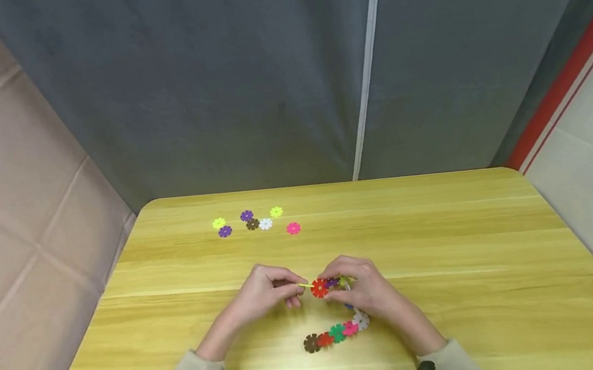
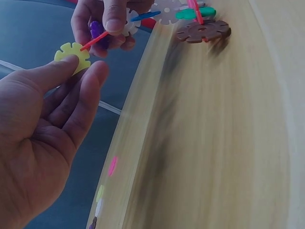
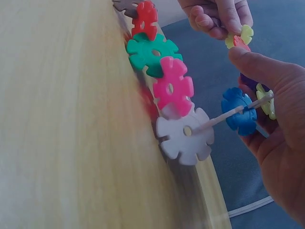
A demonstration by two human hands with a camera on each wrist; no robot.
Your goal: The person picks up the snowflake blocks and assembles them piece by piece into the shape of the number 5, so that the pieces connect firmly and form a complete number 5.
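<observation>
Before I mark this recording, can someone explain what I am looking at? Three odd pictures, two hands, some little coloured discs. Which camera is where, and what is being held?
No machine here: a person works with bare hands. The wide picture comes from a camera on the head, looking down at a yellow wooden table. The other two come from cameras strapped to the wrists, so they look tilted and close.

The left hand pinches a yellow snowflake disc. The right hand grips the end of a chain of discs slotted together, its red disc facing the yellow one. The chain's lower part, brown to white, lies on the table.

Seven loose discs lie farther back: yellow, purple, brown, white, pink.
</observation>
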